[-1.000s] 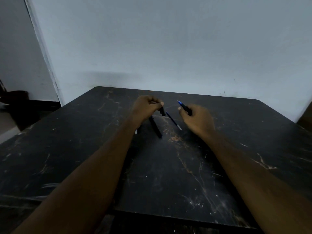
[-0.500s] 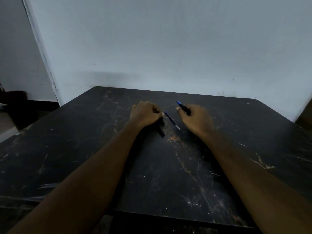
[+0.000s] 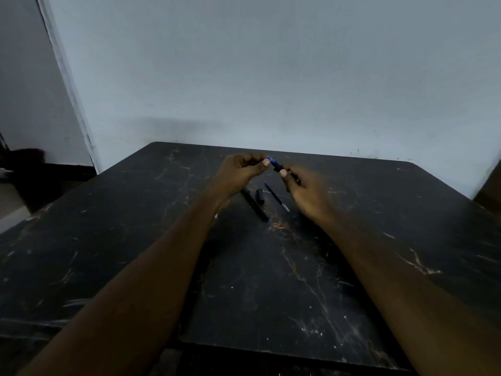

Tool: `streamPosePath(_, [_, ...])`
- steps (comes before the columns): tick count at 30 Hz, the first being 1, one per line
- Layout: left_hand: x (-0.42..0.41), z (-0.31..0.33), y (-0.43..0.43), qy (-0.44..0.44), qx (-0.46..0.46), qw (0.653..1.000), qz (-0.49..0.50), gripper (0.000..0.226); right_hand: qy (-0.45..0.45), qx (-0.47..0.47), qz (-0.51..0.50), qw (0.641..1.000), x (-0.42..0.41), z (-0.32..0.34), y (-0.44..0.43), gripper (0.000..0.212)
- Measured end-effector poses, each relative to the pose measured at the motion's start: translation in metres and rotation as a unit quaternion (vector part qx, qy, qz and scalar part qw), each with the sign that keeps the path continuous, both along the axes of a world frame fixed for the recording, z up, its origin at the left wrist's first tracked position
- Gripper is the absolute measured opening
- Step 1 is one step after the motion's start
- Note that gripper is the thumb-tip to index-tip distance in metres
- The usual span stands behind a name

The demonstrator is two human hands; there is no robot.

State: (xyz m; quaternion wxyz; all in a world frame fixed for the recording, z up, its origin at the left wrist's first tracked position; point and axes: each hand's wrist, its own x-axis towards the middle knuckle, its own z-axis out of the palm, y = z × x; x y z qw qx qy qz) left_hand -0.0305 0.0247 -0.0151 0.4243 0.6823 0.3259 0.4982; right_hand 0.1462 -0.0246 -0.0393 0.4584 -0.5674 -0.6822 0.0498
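Three loose parts (barrel (image 3: 254, 203), cap (image 3: 260, 196), refill (image 3: 276, 196)) are laid on the table (image 3: 135, 240) just below the pen section (image 3: 277, 166), gripped by the right hand (image 3: 309, 196) and pinched at its blue end by the left hand (image 3: 238, 173); refitting is judged undone.

Wall: a plain pale grey-blue wall (image 3: 271, 63) fills the upper half, with a few dark specks low on the right.
Corner: a lighter trim strip (image 3: 67, 85) slants down the left side, with a grey panel (image 3: 21, 77) beyond it.
Worktop: a black marble-patterned worktop (image 3: 108, 240) with pale and orange veins, its far edge close to the wall.
Floor: a pale strip of floor (image 3: 10, 210) at the left.
Light: dim, with a soft shadow (image 3: 168, 128) on the wall.
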Motion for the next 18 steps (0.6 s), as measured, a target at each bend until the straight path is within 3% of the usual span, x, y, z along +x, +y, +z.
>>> streamPosePath(6, [0.005,-0.002,-0.001,-0.018,-0.006,0.999,-0.037,0.011,0.022,-0.022,0.022,0.999,-0.002,0.0,0.002,0.035])
streamPosePath(12, [0.009,-0.001,-0.004,-0.045,-0.006,0.998,-0.05,0.012,0.037,-0.025,0.044,0.998,-0.006,0.0,0.0,0.024])
streamPosePath(18, [0.016,-0.005,-0.004,-0.077,-0.008,0.997,-0.004,0.014,0.027,0.017,0.0,1.0,-0.006,-0.001,0.003,0.023])
